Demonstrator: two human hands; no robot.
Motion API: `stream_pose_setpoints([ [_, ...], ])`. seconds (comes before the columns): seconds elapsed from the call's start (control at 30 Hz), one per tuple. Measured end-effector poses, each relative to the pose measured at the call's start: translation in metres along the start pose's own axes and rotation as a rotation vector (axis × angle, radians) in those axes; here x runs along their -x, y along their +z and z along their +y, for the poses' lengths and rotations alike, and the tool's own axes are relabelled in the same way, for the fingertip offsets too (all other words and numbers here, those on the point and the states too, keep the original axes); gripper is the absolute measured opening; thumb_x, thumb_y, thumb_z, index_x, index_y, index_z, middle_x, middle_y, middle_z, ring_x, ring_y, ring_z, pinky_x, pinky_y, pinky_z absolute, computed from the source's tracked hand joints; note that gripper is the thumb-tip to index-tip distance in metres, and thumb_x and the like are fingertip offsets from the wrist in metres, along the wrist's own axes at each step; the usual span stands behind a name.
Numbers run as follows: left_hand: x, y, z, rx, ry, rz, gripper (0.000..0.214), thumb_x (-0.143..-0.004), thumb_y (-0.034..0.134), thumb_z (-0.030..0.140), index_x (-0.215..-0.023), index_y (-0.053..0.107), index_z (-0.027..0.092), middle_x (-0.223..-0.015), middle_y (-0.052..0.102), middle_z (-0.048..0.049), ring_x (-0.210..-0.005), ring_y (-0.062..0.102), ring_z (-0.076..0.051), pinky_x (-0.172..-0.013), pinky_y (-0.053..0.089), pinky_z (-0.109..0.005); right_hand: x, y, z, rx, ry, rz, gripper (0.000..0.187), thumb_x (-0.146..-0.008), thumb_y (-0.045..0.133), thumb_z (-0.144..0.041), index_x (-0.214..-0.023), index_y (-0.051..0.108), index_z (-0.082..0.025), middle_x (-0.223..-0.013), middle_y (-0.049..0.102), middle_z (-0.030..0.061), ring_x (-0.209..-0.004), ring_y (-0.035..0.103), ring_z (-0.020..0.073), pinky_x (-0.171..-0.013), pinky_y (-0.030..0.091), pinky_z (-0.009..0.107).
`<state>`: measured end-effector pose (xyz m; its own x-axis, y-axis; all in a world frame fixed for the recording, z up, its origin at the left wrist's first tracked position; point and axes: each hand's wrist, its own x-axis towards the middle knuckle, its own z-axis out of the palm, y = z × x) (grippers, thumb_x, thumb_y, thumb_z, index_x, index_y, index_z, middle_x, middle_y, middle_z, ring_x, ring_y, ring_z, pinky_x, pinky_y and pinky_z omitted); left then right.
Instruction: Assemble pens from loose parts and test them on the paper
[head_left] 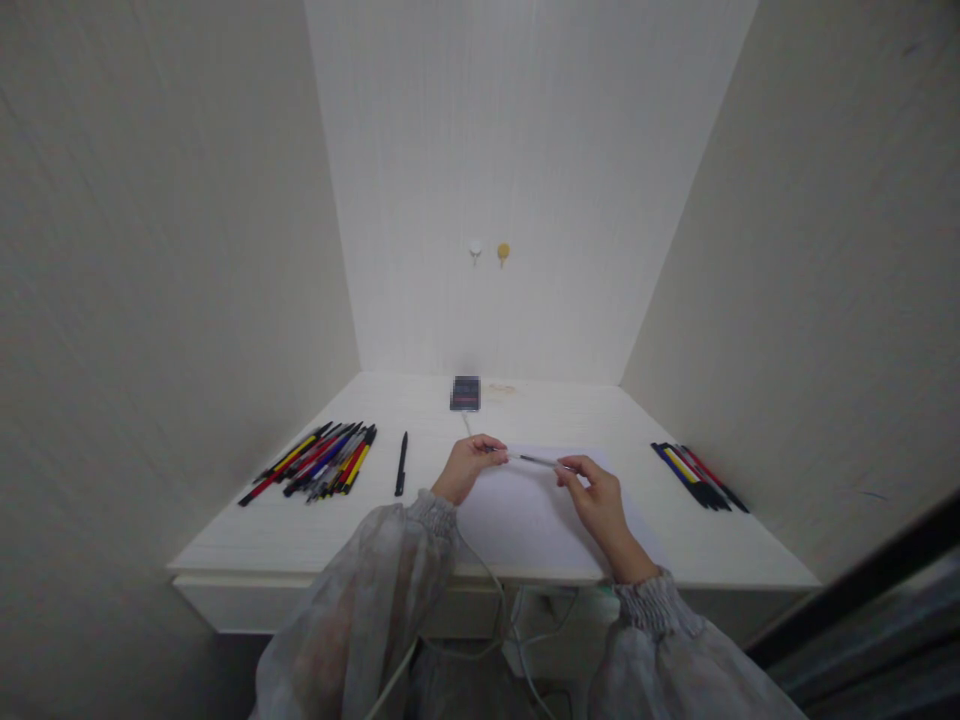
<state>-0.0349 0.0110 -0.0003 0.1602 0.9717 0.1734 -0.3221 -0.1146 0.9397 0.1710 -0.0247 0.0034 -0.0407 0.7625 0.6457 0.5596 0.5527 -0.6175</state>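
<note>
A slim pen (536, 460) with a pale and a dark stretch is held level above a white sheet of paper (525, 510). My left hand (474, 465) pinches its left end, and at the other end it sits between the thumb and fingers of my right hand (594, 492). The fingers hide both tips, so I cannot tell whether it is a whole pen or just a refill. A single black pen (402, 463) lies on the desk to the left of my left hand.
At the left of the white desk (420, 400) is a loose pile of coloured pens (322, 460). Several more pens (697, 475) lie side by side at the right. A small dark device (465, 393) with a cable stands at the back. Walls enclose the desk on three sides.
</note>
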Motion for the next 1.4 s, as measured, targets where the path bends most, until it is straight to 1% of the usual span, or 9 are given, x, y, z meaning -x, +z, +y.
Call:
stream_pose_setpoints([
  [0.3,-0.001,-0.001,-0.002,-0.010,-0.008,0.004,0.024,-0.051,0.073,0.022,-0.071,0.063,0.013,-0.062,0.062,0.0002,-0.059,0.056,-0.010,-0.064,0.043,-0.025,0.003,0.003,0.000,0.281,-0.210,0.021,0.018,-0.081,0.042,-0.026,-0.072,0.054,-0.017,-0.065,0.057,0.0046,-0.065,0.051,0.0160,-0.059,0.040,0.027],
  [0.53,0.000,-0.001,-0.002,-0.026,0.011,-0.004,0.027,-0.050,0.074,0.023,-0.073,0.062,0.013,-0.064,0.063,-0.0008,-0.061,0.057,-0.011,-0.066,0.043,-0.026,0.004,0.005,0.002,0.252,-0.136,0.016,0.018,-0.081,0.042,-0.027,-0.070,0.052,-0.017,-0.064,0.056,0.0037,-0.064,0.050,0.0158,-0.058,0.038,0.026],
  [0.77,0.001,-0.001,0.000,-0.049,0.061,0.003,0.030,-0.052,0.073,0.023,-0.076,0.060,0.012,-0.069,0.062,-0.0015,-0.065,0.056,-0.011,-0.068,0.043,-0.025,0.005,0.007,-0.002,-0.003,0.080,-0.023,0.019,-0.079,0.044,-0.033,-0.069,0.051,-0.018,-0.058,0.054,0.0011,-0.055,0.051,0.0143,-0.050,0.039,0.024],
  [0.93,0.001,0.002,0.002,-0.008,0.083,-0.020,0.038,-0.049,0.075,0.019,-0.082,0.056,0.013,-0.073,0.062,-0.0008,-0.069,0.057,-0.010,-0.070,0.043,-0.025,0.000,0.015,-0.011,-0.441,0.221,0.065,0.018,-0.073,0.054,-0.034,-0.078,0.053,-0.017,-0.065,0.062,0.0030,-0.066,0.059,0.0168,-0.066,0.044,0.030],
  [1.03,0.002,0.003,0.003,-0.071,0.022,-0.057,0.034,-0.050,0.074,0.022,-0.077,0.056,0.012,-0.068,0.063,-0.0019,-0.063,0.058,-0.011,-0.062,0.043,-0.024,-0.004,0.020,-0.006,-0.518,0.233,0.119,0.021,-0.073,0.055,-0.032,-0.087,0.051,-0.016,-0.068,0.062,0.0038,-0.068,0.061,0.0178,-0.068,0.045,0.034],
  [1.13,0.003,0.004,0.003,-0.135,-0.025,-0.066,0.029,-0.054,0.072,0.027,-0.073,0.056,0.012,-0.058,0.061,-0.0016,-0.054,0.056,-0.010,-0.055,0.042,-0.022,-0.006,0.017,-0.003,-0.218,0.086,0.320,0.033,-0.073,0.055,-0.029,-0.101,0.048,-0.015,-0.088,0.061,0.0095,-0.085,0.058,0.0210,-0.077,0.043,0.041],
  [1.2,0.003,0.003,0.003,-0.129,-0.018,-0.040,0.027,-0.055,0.071,0.028,-0.071,0.056,0.012,-0.056,0.060,-0.0006,-0.052,0.055,-0.010,-0.055,0.042,-0.022,-0.006,0.014,-0.007,0.093,-0.130,0.346,0.035,-0.074,0.053,-0.024,-0.107,0.047,-0.015,-0.108,0.054,0.0140,-0.104,0.048,0.0244,-0.088,0.034,0.047],
  [1.3,0.003,0.003,0.001,-0.107,0.009,-0.036,0.027,-0.055,0.071,0.027,-0.071,0.056,0.012,-0.057,0.060,0.0002,-0.053,0.055,-0.009,-0.056,0.042,-0.022,-0.008,0.016,-0.022,0.408,-0.480,0.025,0.034,-0.078,0.044,-0.014,-0.112,0.047,-0.017,-0.117,0.050,0.0118,-0.116,0.037,0.0242,-0.096,0.024,0.049],
  [1.4,0.002,0.003,0.000,-0.074,0.021,-0.046,0.028,-0.053,0.072,0.025,-0.072,0.056,0.012,-0.060,0.060,0.0004,-0.055,0.055,-0.010,-0.058,0.043,-0.023,-0.011,0.030,-0.032,0.533,-0.611,-0.200,0.039,-0.079,0.036,-0.007,-0.117,0.044,-0.015,-0.108,0.055,0.0120,-0.106,0.045,0.0223,-0.093,0.031,0.043],
])
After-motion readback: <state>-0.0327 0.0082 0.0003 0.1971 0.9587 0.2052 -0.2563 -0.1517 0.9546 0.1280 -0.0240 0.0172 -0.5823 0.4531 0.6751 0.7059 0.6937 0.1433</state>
